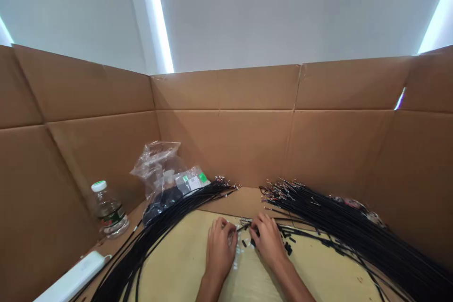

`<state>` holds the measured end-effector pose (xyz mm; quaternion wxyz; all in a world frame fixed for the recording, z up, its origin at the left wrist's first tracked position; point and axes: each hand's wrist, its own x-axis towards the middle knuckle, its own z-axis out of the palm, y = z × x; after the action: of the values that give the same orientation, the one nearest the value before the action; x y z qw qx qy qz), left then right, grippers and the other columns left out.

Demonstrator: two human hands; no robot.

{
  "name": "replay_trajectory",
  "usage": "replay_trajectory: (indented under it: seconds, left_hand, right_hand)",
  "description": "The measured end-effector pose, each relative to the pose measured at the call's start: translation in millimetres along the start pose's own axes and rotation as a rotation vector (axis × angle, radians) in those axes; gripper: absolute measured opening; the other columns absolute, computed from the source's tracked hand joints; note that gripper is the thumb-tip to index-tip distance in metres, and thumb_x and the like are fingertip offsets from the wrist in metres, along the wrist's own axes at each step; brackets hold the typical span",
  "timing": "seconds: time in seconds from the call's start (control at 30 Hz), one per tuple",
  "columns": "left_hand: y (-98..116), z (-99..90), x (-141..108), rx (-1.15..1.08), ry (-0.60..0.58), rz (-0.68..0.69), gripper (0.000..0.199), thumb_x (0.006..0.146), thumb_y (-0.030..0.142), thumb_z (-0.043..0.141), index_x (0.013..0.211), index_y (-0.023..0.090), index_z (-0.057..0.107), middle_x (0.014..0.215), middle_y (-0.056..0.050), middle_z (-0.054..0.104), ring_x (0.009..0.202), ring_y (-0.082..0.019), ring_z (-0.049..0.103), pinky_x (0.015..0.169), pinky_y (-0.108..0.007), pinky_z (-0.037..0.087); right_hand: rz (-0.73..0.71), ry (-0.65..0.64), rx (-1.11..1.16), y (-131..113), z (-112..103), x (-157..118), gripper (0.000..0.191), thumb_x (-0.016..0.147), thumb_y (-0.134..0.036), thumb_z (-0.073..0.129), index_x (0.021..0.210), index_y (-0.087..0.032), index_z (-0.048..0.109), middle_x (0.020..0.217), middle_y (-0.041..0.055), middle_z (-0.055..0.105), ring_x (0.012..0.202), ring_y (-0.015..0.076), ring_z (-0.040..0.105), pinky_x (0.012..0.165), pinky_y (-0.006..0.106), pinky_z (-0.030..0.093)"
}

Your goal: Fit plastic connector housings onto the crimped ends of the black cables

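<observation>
My left hand [220, 245] is over the yellowish board, its thumb and fingers curled together in a pinch. What lies between its fingertips is too small to make out. Across from it, my right hand [268, 239] is closed around a thin black cable [244, 228], whose end points toward the left fingertips. Small white pieces [236, 259] are scattered between the hands. Short black tube pieces [288, 248] lie beside the right hand, with a few more under and in front of its fingers.
Bundles of black cables lie at left [170, 217] and right [318, 207], with bare wire ends toward the back. A clear plastic bag [159, 170], a water bottle [109, 212] and a white box-like object [74, 276] stand at left. Cardboard walls [226, 146] enclose the board [173, 264].
</observation>
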<state>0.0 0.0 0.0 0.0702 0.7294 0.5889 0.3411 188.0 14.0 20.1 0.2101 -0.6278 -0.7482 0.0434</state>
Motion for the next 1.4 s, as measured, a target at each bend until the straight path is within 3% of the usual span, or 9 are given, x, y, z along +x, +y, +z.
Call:
replay_trajectory:
  seconds: [0.23, 0.33, 0.43, 0.6, 0.83, 1.07, 1.2, 1.33, 1.4]
  left_hand:
    - [10.4, 5.3, 12.3, -0.128, 0.021, -0.054, 0.013, 0.107, 0.025, 0.069, 0.099, 0.017, 0.075, 0.106, -0.007, 0.074, 0.108, -0.027, 0.069, 0.1, -0.047, 0.053]
    - [12.3, 5.0, 33.0, -0.201, 0.058, -0.094, 0.022, 0.11, 0.037, 0.069, 0.1, 0.017, 0.073, 0.106, -0.007, 0.074, 0.108, -0.026, 0.07, 0.102, -0.048, 0.055]
    - [11.7, 8.1, 59.5, -0.286, 0.098, -0.145, 0.026, 0.11, 0.041, 0.07, 0.105, 0.016, 0.073, 0.103, -0.006, 0.075, 0.097, -0.023, 0.074, 0.095, -0.045, 0.061]
    - [9.9, 15.7, 85.8, -0.375, 0.112, -0.193, 0.024, 0.11, 0.038, 0.072, 0.114, 0.014, 0.074, 0.106, -0.006, 0.077, 0.091, -0.021, 0.076, 0.086, -0.041, 0.066]
    - [9.0, 0.2, 81.5, -0.325, 0.001, -0.169, 0.022, 0.109, 0.035, 0.074, 0.112, 0.014, 0.075, 0.105, -0.005, 0.078, 0.091, -0.021, 0.076, 0.087, -0.041, 0.066]
    - [19.3, -17.5, 77.7, -0.182, -0.086, -0.107, 0.02, 0.108, 0.033, 0.075, 0.117, 0.015, 0.075, 0.118, -0.009, 0.078, 0.109, -0.026, 0.076, 0.1, -0.049, 0.064]
    - [20.4, -40.0, 80.7, -0.084, -0.108, -0.104, 0.023, 0.107, 0.032, 0.076, 0.123, 0.016, 0.075, 0.132, -0.011, 0.075, 0.124, -0.03, 0.072, 0.11, -0.055, 0.059]
    - [13.2, -70.6, 79.6, -0.043, -0.169, -0.155, 0.02, 0.108, 0.034, 0.074, 0.115, 0.015, 0.076, 0.12, -0.009, 0.078, 0.113, -0.027, 0.075, 0.104, -0.051, 0.062]
    - [9.3, -84.7, 77.2, -0.046, -0.187, -0.174, 0.02, 0.109, 0.035, 0.074, 0.113, 0.015, 0.076, 0.118, -0.009, 0.078, 0.111, -0.026, 0.075, 0.102, -0.05, 0.062]
  right_hand:
    - [-0.038, -0.046, 0.056, 10.6, -7.2, 0.3, 0.01, 0.107, -0.016, 0.071, 0.115, -0.017, 0.078, 0.125, 0.0076, 0.078, 0.124, 0.0266, 0.071, 0.111, 0.049, 0.056]
    - [-0.031, -0.049, 0.068, 14.0, -8.9, 3.9, 0.018, 0.108, -0.016, 0.069, 0.124, -0.018, 0.076, 0.129, 0.0091, 0.077, 0.126, 0.0277, 0.071, 0.112, 0.05, 0.056]
    - [-0.021, -0.04, 0.074, 15.1, -7.0, 8.8, 0.022, 0.109, -0.019, 0.069, 0.13, -0.019, 0.075, 0.134, 0.01, 0.075, 0.129, 0.0287, 0.07, 0.114, 0.052, 0.056]
    - [-0.049, -0.043, 0.084, 15.5, 1.7, 14.7, 0.013, 0.108, -0.025, 0.073, 0.118, -0.017, 0.077, 0.127, 0.0087, 0.077, 0.121, 0.0272, 0.072, 0.109, 0.05, 0.058]
    - [-0.118, -0.036, 0.112, 17.7, 5.8, 16.9, 0.014, 0.109, -0.029, 0.07, 0.102, -0.018, 0.076, 0.117, 0.0074, 0.077, 0.114, 0.0247, 0.071, 0.105, 0.046, 0.057]
    - [-0.122, 0.019, 0.189, 23.1, -0.6, 12.3, 0.015, 0.107, -0.026, 0.074, 0.094, -0.017, 0.074, 0.109, 0.0061, 0.076, 0.109, 0.0244, 0.072, 0.1, 0.045, 0.059]
    - [-0.207, 0.137, 0.304, 16.5, -25.1, 12.2, 0.015, 0.108, -0.024, 0.07, 0.093, -0.018, 0.072, 0.106, 0.005, 0.075, 0.108, 0.0242, 0.071, 0.1, 0.044, 0.057]
    - [-0.24, 0.346, 0.441, 13.5, -77.7, 14.5, 0.029, 0.117, -0.024, 0.042, 0.105, -0.02, 0.067, 0.101, 0.0063, 0.07, 0.095, 0.0215, 0.068, 0.09, 0.037, 0.056]
    - [-0.219, 0.483, 0.481, 15.6, -109.2, 10.9, 0.031, 0.119, -0.033, 0.037, 0.115, -0.022, 0.065, 0.122, 0.0125, 0.068, 0.116, 0.026, 0.064, 0.103, 0.042, 0.052]
